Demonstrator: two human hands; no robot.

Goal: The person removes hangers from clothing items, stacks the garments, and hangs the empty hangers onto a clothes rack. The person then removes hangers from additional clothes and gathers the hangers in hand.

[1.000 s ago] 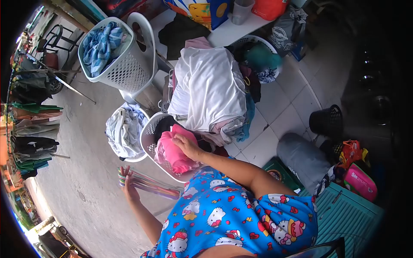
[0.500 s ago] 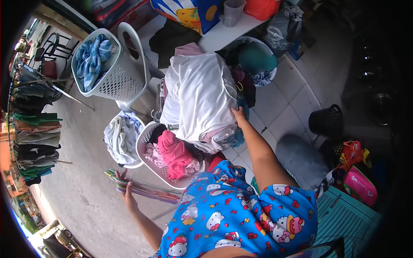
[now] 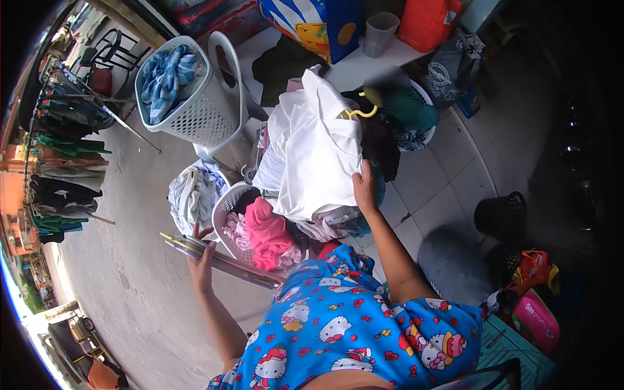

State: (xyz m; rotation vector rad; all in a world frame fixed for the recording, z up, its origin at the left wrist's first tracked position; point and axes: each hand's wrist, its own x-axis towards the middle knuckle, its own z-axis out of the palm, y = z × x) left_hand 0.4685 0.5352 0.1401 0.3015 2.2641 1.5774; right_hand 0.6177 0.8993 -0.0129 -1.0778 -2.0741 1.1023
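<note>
My left hand (image 3: 202, 259) is closed around a bundle of colourful thin hangers (image 3: 242, 269), which stretches across toward my body. A white shirt (image 3: 324, 140) lies over a heap of clothes ahead of me. Out of its far side pokes the hook of a yellow hanger (image 3: 363, 112). My right hand (image 3: 365, 184) pinches the near edge of the white shirt; the fingertips are partly hidden by cloth. Just below the heap, a white basket (image 3: 224, 211) holds a bright pink garment (image 3: 268, 231) and pale pink clothes.
A tall laundry basket (image 3: 195, 123) with blue cloth sits on a white chair (image 3: 237, 75). Pale clothes (image 3: 193, 198) fill a tub beside it. A round basket (image 3: 426, 97) with dark clothes stands at the far right. A black bin (image 3: 498, 216) is on the tiles.
My right hand has pulled the white shirt into a different lie, with one part raised and the yellow hook now showing more clearly. My left hand still keeps the hangers. The view has shifted slightly.
</note>
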